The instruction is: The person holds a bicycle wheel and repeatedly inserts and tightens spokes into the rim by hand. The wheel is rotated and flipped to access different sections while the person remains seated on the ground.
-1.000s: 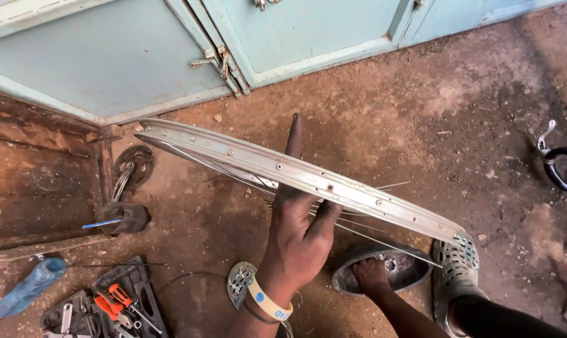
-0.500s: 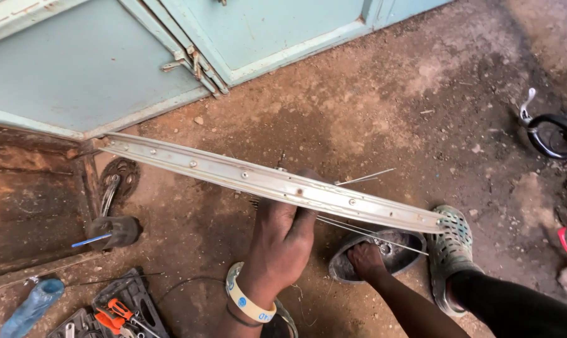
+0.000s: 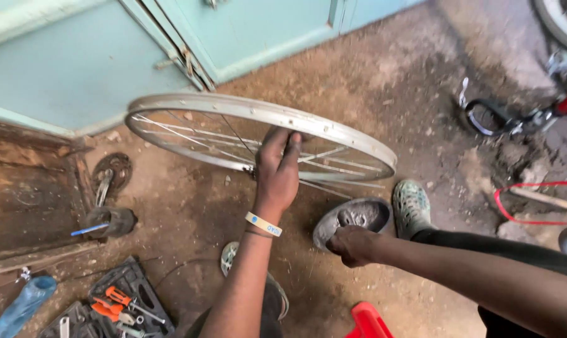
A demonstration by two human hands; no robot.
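While the left hand (image 3: 278, 168) grips the silver wheel rim (image 3: 333, 130) above the dirt floor (image 3: 383, 81), fingers curled over its edge, the right hand (image 3: 352, 245) rests fisted by a grey bowl (image 3: 353, 216).

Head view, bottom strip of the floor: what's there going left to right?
Blue plastic bottle → black tool case with orange-handled screwdrivers → left forearm, whose left hand grips the wheel rim → red plastic piece → right hand by the dented metal bowl.
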